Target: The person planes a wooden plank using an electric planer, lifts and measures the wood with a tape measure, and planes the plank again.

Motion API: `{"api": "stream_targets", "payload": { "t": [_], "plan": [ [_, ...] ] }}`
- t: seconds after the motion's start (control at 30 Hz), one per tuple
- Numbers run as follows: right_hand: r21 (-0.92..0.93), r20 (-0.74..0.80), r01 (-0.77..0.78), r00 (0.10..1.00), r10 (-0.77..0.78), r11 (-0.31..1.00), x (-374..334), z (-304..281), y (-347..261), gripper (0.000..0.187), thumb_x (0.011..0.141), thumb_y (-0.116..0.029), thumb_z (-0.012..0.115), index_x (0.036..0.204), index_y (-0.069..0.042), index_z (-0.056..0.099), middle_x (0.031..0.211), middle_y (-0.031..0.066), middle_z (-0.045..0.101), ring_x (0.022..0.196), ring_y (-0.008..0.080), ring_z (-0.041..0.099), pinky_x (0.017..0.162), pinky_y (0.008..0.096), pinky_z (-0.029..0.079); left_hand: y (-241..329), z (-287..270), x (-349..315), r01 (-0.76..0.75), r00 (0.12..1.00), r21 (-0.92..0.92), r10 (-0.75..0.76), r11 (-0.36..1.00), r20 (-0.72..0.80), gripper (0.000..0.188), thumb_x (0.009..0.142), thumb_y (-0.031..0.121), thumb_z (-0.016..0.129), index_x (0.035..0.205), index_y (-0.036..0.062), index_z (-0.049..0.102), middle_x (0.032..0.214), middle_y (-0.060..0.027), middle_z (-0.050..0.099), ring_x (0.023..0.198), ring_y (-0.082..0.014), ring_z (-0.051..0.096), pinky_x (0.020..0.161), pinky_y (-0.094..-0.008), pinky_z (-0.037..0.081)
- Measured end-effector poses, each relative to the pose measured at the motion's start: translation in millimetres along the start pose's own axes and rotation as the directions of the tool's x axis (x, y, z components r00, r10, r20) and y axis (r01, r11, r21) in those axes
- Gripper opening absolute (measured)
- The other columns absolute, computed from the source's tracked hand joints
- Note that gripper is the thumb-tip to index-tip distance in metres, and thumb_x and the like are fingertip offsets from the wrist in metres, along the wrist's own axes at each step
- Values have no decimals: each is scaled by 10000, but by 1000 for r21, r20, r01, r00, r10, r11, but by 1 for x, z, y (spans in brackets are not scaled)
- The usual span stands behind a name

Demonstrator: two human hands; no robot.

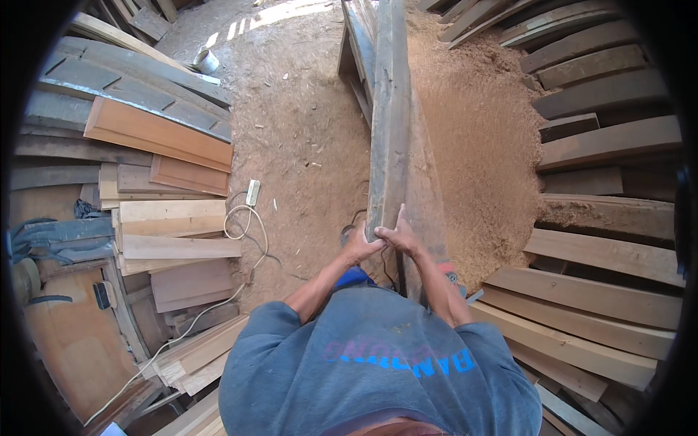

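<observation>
A long, grey, weathered wooden beam (390, 123) stretches away from me toward the far edge of the view. My left hand (359, 245) is closed on the left side of its near end. My right hand (400, 235) grips the same end from the right, its thumb on top and a finger lying along the side. The two hands almost meet at the corner of the beam. Below the beam runs a dusty, long wooden surface (427, 182). A red and grey object (446, 272), partly hidden, sits beside my right forearm.
Stacked boards (182, 247) line the left side, with reddish-brown panels (156, 136) among them. More planks (611, 254) fill the right side. A white socket strip (253, 192) and its pale cable (243, 285) lie on the floor. Sawdust (472, 145) covers the ground; a bucket (207, 62) stands far left.
</observation>
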State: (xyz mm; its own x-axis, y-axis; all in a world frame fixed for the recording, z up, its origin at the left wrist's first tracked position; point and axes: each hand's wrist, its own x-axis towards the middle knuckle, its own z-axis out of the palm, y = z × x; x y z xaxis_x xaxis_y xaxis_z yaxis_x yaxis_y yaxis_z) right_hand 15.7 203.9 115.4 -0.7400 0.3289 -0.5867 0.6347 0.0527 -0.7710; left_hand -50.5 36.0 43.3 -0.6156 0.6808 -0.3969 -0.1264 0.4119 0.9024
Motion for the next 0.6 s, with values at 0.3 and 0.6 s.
{"api": "stream_targets", "payload": {
  "t": [0.3,0.6],
  "plan": [
    [-52,-14,-5,1000,4,999,24,-19,-12,475,877,-194,679,1271,53,584,1129,174,695,1025,257,665,921,379,516,57,12,-9,31,998,233,-19,972,-55,849,748,371,805,1436,58,418,1191,-292,667,1139,-458,644,975,-501,510],
    [-295,-274,-144,960,60,945,4,15,-31,896,813,-390,782,1380,117,308,1147,380,647,1097,508,649,952,520,513,6,6,29,109,906,-276,19,955,423,1039,776,368,872,1547,11,273,1431,-143,547,1335,-237,503,1140,-365,376]
  ]
}}
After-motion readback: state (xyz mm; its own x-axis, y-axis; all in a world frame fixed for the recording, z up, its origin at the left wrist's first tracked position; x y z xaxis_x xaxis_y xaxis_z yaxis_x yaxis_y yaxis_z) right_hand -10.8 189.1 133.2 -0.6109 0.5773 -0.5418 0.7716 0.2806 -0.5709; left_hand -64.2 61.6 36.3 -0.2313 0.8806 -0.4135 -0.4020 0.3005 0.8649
